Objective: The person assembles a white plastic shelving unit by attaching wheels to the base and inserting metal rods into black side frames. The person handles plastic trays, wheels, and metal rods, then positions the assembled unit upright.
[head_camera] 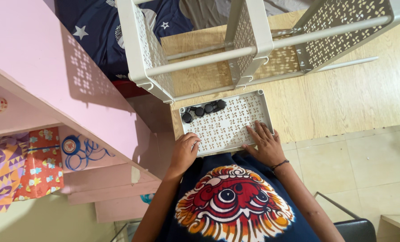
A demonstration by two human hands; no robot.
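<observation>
A white perforated plastic tray (254,102) lies flat on the floor in front of me. Several small black round caster wheels (203,110) sit in its far left corner. My left hand (184,150) curls over the tray's near left edge. My right hand (265,142) lies flat with fingers spread on the tray's near right part. Just beyond the tray stands a white rack frame (236,51) with perforated side panels and round rods.
A pink shelf unit (52,85) stands close on the left, holding patterned fabric (23,168) and a blue cord (81,150). A dark blue star-print cloth (97,31) lies at the back. A dark chair (357,226) is at the lower right.
</observation>
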